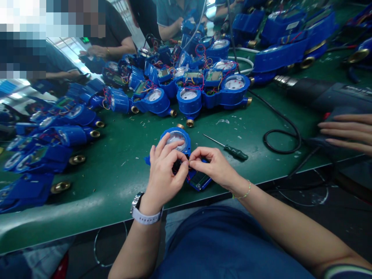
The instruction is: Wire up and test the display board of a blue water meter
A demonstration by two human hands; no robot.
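Observation:
A blue water meter [188, 142] with a round clear dial lies on the green table near its front edge, its small display module [200, 179] at the lower right. My left hand [168, 170] rests over the meter's left side, thumb and forefinger pinched at its wires. Close beside it, my right hand [207, 164] pinches a thin wire [189, 162] between thumb and fingertips. The fingertips of both hands nearly meet above the open part of the meter. To the right lies a screwdriver [235, 152] with a dark green handle.
Many blue meters [188, 97] with brass fittings and loose wires fill the back and left of the green table [116, 174]. At the right, another person's hand [348, 131] is by a heat gun [316, 93] with a looped black cable [290, 149]. People work across the table.

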